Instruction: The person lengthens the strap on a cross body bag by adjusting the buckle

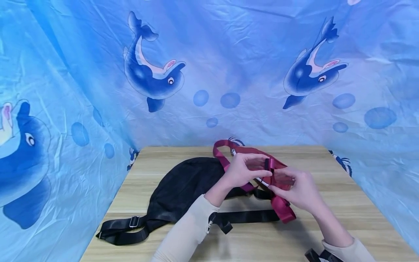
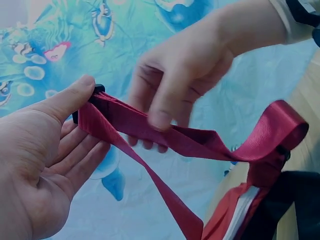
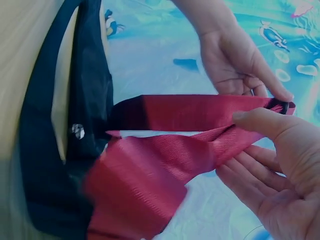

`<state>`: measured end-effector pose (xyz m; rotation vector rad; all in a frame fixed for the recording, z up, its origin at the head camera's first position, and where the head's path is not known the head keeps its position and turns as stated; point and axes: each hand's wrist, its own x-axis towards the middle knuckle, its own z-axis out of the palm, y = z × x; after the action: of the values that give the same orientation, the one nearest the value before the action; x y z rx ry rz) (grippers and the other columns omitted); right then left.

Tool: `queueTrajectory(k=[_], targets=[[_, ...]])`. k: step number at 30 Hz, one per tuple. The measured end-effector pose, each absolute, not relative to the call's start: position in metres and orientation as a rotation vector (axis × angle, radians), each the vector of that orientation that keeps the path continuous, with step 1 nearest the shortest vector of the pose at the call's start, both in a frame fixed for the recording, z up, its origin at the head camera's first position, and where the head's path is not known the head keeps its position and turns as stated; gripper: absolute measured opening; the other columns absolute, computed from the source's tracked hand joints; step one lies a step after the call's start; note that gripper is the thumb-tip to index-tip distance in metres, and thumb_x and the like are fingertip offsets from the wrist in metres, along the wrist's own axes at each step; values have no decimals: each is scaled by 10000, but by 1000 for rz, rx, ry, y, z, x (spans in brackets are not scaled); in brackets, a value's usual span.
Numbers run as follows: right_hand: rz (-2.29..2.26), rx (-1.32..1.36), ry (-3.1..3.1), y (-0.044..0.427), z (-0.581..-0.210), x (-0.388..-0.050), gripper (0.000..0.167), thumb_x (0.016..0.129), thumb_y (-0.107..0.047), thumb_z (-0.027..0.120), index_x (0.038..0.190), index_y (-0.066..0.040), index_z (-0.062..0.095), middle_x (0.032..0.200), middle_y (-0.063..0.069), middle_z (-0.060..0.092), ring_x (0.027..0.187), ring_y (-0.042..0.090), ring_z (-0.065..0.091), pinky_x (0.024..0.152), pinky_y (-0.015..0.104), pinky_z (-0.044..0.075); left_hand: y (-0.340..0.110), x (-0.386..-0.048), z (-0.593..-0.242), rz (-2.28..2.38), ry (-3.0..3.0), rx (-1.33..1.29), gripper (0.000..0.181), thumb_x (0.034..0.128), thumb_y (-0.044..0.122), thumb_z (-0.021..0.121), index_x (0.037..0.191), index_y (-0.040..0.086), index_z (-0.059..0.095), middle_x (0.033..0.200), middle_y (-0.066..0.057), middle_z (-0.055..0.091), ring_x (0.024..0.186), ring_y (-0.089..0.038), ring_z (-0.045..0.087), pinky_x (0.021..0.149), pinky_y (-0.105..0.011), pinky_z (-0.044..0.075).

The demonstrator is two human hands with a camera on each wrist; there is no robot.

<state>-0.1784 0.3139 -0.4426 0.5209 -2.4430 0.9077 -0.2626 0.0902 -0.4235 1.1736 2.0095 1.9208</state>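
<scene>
My left hand (image 1: 243, 171) pinches a black plastic buckle (image 2: 99, 89) at the end of a doubled dark-red strap (image 2: 192, 143), thumb on one side and fingers on the other. A short way to its right, my right hand (image 1: 300, 187) pinches the same strap between thumb and fingers. The strap is held above a red bag (image 1: 252, 150) with a white-edged zipper (image 2: 240, 212), largely hidden behind my hands. A loop of the strap bends loosely near the bag in the left wrist view.
Left of the hands a black bag (image 1: 186, 185) lies on the wooden table (image 1: 137, 189), partly under my left arm. Its black strap (image 1: 124, 233) with a metal slider (image 1: 134, 221) trails along the front left. Blue dolphin-printed cloth (image 1: 229, 54) hangs behind and at both sides.
</scene>
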Motion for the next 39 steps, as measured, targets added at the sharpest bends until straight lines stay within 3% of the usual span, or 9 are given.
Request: queueTrajectory(k=[10,15,21,25,31,34,39], targets=[[1050,558,-2481,323,-453,-175,445,750,-55,967,1142,-100,763,1020,35,804,830,113,777,741,162,620,83,-264,-417,2011,1887,1106,366,913,60,839,1269,29,758,1164,-231,788,1041,-141,798,919,-340,652],[1105,544,-2503,322,-458,-177,420,768,-82,963,1143,-79,771,1024,67,813,857,23,761,756,150,616,80,-266,-417,2010,1885,1128,360,918,62,835,1268,31,757,1160,-228,789,1042,-136,796,923,-351,653],[1133,533,-2516,327,-464,-174,418,765,-55,959,1147,-58,788,1049,94,799,845,28,759,773,187,635,76,-265,-418,2037,1922,1135,356,915,57,836,1262,46,755,1150,-197,798,1034,-144,797,919,-345,653],[1105,629,-2491,333,-446,-176,453,803,-40,928,1222,-97,764,1079,55,799,854,33,743,814,145,605,75,-263,-417,1981,1989,1196,363,916,77,841,1269,67,753,1163,-173,798,1025,-70,778,949,-402,648],[1045,842,-2278,317,-406,-187,495,777,117,878,1203,-116,784,1136,8,780,927,98,768,843,103,580,79,-258,-421,1869,2063,1247,404,907,110,859,1296,110,754,1197,-82,805,1051,-26,759,869,-306,658],[1066,849,-2319,312,-399,-189,460,787,78,894,1173,-150,791,1124,20,780,921,106,777,824,129,603,80,-256,-423,1861,2055,1233,413,899,107,866,1298,114,762,1200,-63,809,1062,-33,762,828,-312,665],[1164,806,-2463,313,-395,-189,393,803,25,906,1142,-114,767,1073,53,782,928,94,783,823,199,636,80,-254,-424,1838,2090,1200,421,863,112,898,1268,94,781,1187,-48,818,1053,-9,759,779,-320,670]])
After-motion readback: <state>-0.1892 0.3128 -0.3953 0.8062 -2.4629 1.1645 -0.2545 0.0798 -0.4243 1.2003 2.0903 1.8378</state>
